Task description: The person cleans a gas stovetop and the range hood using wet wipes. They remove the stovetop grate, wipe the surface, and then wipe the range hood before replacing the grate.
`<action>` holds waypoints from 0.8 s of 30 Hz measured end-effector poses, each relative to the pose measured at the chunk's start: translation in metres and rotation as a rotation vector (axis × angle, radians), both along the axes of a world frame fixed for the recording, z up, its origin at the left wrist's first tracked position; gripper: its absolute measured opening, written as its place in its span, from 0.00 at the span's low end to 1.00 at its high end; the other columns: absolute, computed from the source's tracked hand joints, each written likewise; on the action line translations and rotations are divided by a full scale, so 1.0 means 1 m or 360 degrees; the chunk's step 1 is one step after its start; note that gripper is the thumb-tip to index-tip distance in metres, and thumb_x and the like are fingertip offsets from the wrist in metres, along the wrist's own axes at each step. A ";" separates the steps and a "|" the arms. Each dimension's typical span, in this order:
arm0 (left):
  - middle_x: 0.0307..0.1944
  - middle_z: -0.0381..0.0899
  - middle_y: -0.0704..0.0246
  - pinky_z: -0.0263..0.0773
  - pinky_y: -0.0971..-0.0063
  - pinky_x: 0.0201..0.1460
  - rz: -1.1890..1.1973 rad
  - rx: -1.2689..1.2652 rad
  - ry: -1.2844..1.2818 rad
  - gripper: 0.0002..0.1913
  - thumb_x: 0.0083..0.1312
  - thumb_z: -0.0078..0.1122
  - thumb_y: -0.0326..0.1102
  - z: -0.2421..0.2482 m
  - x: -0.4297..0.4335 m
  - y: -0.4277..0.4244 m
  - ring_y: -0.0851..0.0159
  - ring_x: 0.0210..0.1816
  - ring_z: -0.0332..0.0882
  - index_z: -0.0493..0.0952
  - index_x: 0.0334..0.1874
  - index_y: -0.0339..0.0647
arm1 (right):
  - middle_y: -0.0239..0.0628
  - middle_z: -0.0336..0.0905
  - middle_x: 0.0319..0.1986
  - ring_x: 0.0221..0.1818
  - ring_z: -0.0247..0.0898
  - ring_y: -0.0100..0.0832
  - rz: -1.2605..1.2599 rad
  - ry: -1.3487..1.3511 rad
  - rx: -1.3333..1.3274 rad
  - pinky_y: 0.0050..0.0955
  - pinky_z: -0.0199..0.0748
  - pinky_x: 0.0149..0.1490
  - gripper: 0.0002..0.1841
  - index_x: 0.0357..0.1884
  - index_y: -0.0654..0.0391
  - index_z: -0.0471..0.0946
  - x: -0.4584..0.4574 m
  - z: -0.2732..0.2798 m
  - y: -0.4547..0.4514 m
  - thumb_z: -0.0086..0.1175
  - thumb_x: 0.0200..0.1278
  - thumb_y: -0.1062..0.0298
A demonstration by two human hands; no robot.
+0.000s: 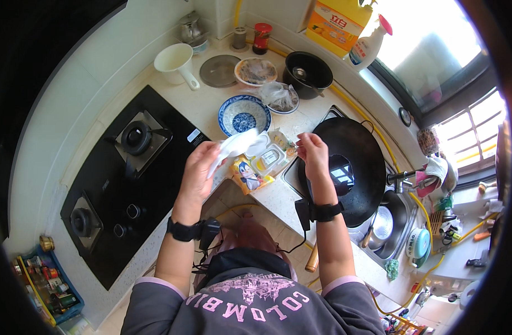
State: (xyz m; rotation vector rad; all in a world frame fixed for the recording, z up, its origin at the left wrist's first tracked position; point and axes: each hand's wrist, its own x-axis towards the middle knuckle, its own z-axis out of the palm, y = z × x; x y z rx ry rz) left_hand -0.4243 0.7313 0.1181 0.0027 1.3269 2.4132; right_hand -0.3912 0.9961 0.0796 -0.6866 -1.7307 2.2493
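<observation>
My left hand (200, 169) holds a white, blurred, flexible-looking item (235, 146) above the counter's front edge; its exact kind cannot be told. My right hand (313, 153) is raised near the wok's left rim, fingertips pinched together; whether something thin is between them is unclear. Between my hands lie a yellow packet with a penguin picture (248, 176), a small clear plastic container with a label (269, 158) and an opened printed wrapper (281, 140). Just beyond them stands a blue-and-white patterned bowl (244, 116). A black wok (364, 146) with some liquid in it rests at the right, partly over the sink.
A black gas hob (159, 125) is at the left. Farther back are a white handled pot (172, 63), a covered dish (256, 71), a black pot (308, 75) and a red-lidded jar (262, 38). The steel sink (400, 222) holds a pan. A wooden handle (312, 261) juts out below the counter.
</observation>
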 end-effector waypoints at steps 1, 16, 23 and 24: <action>0.38 0.75 0.68 0.66 0.77 0.41 0.0048 0.0062 0.0027 0.08 0.60 0.53 0.36 0.004 0.007 -0.009 0.71 0.39 0.72 0.71 0.38 0.42 | 0.33 0.73 0.21 0.20 0.64 0.22 -0.0006 -0.0050 0.0309 0.20 0.64 0.27 0.10 0.34 0.65 0.74 -0.002 -0.010 -0.003 0.50 0.58 0.67; 0.33 0.73 0.71 0.66 0.74 0.46 0.0459 0.0033 -0.0172 0.05 0.60 0.51 0.35 0.024 0.064 -0.091 0.69 0.41 0.72 0.70 0.35 0.43 | 0.34 0.75 0.31 0.42 0.66 0.37 0.0579 0.0469 0.2322 0.36 0.64 0.46 0.08 0.32 0.53 0.76 -0.041 -0.016 -0.060 0.52 0.47 0.72; 0.36 0.76 0.67 0.65 0.79 0.43 0.0492 0.0136 -0.0110 0.07 0.61 0.50 0.35 0.027 0.069 -0.106 0.71 0.40 0.73 0.71 0.35 0.40 | 0.37 0.72 0.23 0.35 0.68 0.40 0.0831 0.0044 0.2587 0.36 0.65 0.41 0.09 0.19 0.57 0.73 -0.001 -0.045 -0.053 0.49 0.51 0.65; 0.36 0.76 0.67 0.65 0.79 0.43 0.0500 0.0118 -0.0153 0.07 0.61 0.50 0.35 0.026 0.069 -0.106 0.71 0.40 0.73 0.71 0.35 0.40 | 0.39 0.72 0.25 0.35 0.68 0.41 0.0817 0.0062 0.2528 0.37 0.66 0.41 0.09 0.21 0.57 0.74 0.003 -0.053 -0.053 0.48 0.51 0.64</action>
